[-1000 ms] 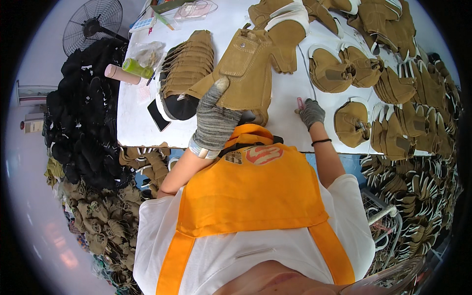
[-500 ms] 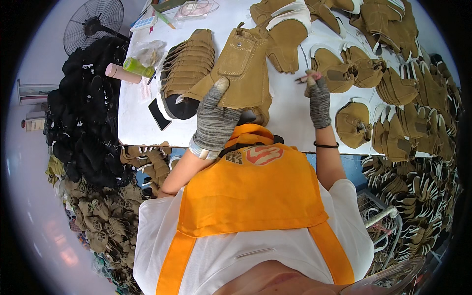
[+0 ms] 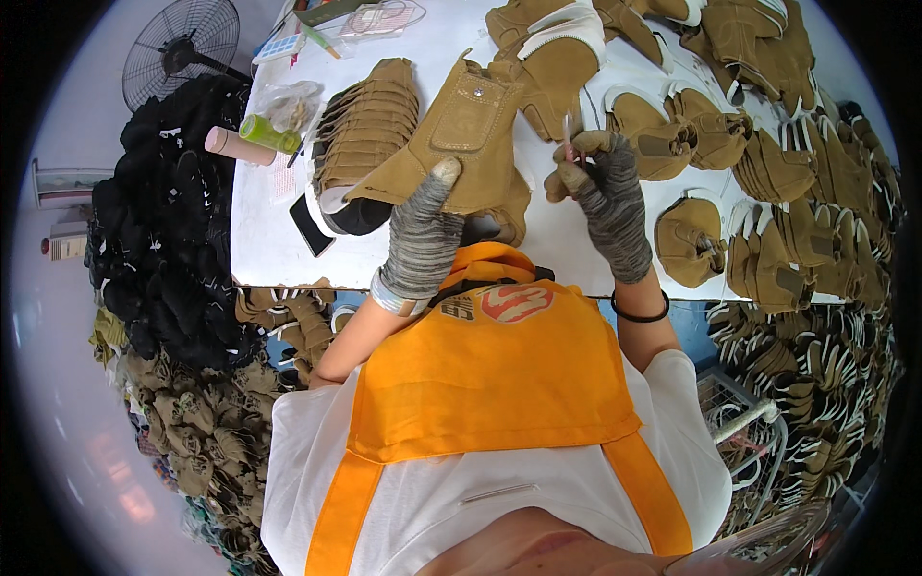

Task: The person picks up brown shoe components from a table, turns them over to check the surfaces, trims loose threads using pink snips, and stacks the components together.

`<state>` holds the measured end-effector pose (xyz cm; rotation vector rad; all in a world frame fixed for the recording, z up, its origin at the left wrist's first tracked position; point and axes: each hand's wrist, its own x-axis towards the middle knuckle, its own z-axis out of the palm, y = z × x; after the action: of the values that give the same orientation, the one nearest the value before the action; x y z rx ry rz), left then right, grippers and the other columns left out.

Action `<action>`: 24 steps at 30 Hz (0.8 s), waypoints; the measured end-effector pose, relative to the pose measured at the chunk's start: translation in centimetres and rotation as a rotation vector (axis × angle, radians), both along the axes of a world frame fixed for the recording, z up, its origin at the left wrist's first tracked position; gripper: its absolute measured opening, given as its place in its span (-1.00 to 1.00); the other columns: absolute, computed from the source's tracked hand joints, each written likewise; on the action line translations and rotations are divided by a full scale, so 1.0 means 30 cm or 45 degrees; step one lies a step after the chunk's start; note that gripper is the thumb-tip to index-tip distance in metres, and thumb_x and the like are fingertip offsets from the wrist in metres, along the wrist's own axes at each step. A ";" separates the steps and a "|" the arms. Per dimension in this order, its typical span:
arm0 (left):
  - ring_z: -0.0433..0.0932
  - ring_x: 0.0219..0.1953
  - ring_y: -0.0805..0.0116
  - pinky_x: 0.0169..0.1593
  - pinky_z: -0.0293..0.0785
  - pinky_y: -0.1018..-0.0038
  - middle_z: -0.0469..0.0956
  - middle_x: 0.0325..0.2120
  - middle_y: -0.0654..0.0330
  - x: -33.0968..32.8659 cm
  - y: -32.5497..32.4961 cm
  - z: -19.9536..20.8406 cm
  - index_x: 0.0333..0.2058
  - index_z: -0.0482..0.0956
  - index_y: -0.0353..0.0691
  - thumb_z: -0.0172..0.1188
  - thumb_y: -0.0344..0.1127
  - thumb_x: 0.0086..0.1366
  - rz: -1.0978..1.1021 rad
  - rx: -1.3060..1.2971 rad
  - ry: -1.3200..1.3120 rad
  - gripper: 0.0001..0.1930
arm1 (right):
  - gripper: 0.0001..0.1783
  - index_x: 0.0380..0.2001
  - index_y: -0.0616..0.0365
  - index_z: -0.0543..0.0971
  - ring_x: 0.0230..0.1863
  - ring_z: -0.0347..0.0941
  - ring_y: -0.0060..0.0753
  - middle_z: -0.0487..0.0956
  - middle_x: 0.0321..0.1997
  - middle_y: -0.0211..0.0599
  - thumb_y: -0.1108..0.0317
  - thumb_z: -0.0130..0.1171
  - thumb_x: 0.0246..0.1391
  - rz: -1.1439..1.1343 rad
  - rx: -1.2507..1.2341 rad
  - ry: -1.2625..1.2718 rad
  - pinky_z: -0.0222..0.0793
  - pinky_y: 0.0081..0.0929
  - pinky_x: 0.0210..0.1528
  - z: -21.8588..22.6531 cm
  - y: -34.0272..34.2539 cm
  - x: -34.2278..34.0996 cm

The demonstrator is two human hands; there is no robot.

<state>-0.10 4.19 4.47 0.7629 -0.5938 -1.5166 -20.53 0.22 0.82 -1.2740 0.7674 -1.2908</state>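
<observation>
In my left hand (image 3: 423,238), wearing a grey knitted glove with bare fingertips, is a tan suede shoe upper (image 3: 488,175). My thumb lies on its face, below a stitched pocket-like patch with a metal snap. The other fingers are hidden behind the leather. To the right of the upper, my gloved right hand (image 3: 613,206) is closed around a small pink-handled tool (image 3: 569,142) whose thin pale tip points away from me; its exact kind is unclear. That tool and the upper are apart. Another tan upper (image 3: 514,209) lies beneath the held one.
On the white table (image 3: 567,250), a row of tan pieces (image 3: 370,134) lies to the left, near a phone (image 3: 312,226), a pink bottle (image 3: 238,146) and a green one (image 3: 269,132). Tan uppers (image 3: 691,240) cover the right side. Black uppers (image 3: 163,221) are heaped beyond the left edge.
My right hand has moved left and turned, bringing the pink-handled tool nearer to the upper with its tip now pointing away from me. The held upper has shifted slightly left and tilted.
</observation>
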 end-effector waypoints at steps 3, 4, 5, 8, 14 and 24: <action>0.49 0.00 0.25 0.08 0.45 0.37 0.46 -0.03 0.04 -0.002 -0.007 0.004 0.12 0.29 -0.35 0.11 -0.17 0.28 -0.040 0.144 0.217 -0.48 | -0.50 0.21 0.11 0.24 -0.35 0.43 -0.56 0.51 -0.17 -0.33 0.43 0.02 0.21 -0.101 -0.077 0.140 0.37 -0.61 -0.29 0.046 0.031 0.033; 0.50 -0.01 0.25 0.06 0.47 0.36 0.46 -0.03 0.04 -0.002 -0.008 0.004 0.12 0.28 -0.34 0.11 -0.15 0.28 -0.069 0.181 0.278 -0.47 | -0.52 0.20 0.12 0.29 -0.29 0.42 -0.53 0.51 -0.17 -0.32 0.39 0.03 0.21 -0.250 -0.297 0.354 0.36 -0.60 -0.22 0.044 0.020 0.042; 0.45 0.04 0.21 0.13 0.40 0.33 0.41 0.02 0.01 0.000 -0.003 0.005 0.14 0.24 -0.36 0.08 -0.16 0.30 -0.108 0.159 0.217 -0.47 | -0.53 0.19 0.13 0.32 -0.28 0.42 -0.51 0.50 -0.18 -0.32 0.38 0.03 0.21 -0.253 -0.406 0.496 0.36 -0.59 -0.20 0.041 0.013 0.039; 0.37 0.14 0.14 0.25 0.30 0.27 0.33 0.11 -0.05 0.008 0.008 0.001 0.18 0.17 -0.39 0.02 -0.17 0.34 -0.188 0.122 0.082 -0.45 | -0.59 0.10 0.15 0.46 -0.33 0.41 -0.38 0.47 -0.28 -0.25 0.33 0.08 0.18 -0.328 -0.625 0.806 0.37 -0.52 -0.22 0.129 0.023 0.070; 0.47 0.04 0.16 0.14 0.43 0.25 0.42 0.02 -0.01 -0.001 0.013 0.005 0.14 0.24 -0.37 0.04 -0.10 0.31 -0.241 0.153 -0.008 -0.45 | -0.57 0.03 0.15 0.52 -0.43 0.44 -0.35 0.48 -0.42 -0.26 0.32 0.20 0.05 -0.495 -0.803 1.032 0.38 -0.49 -0.38 0.101 0.002 0.115; 0.54 -0.08 0.24 -0.02 0.53 0.35 0.47 -0.07 0.03 -0.018 0.022 0.020 0.10 0.30 -0.36 0.16 -0.17 0.25 -0.204 0.172 0.087 -0.47 | -0.60 -0.02 0.11 0.56 -0.44 0.43 -0.40 0.49 -0.42 -0.31 0.37 0.24 0.01 -0.445 -0.842 0.982 0.38 -0.53 -0.38 0.085 0.010 0.105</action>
<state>-0.65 4.86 5.07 0.7775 -0.5149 -1.7373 -17.37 0.52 3.36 -2.3231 1.1855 -1.3797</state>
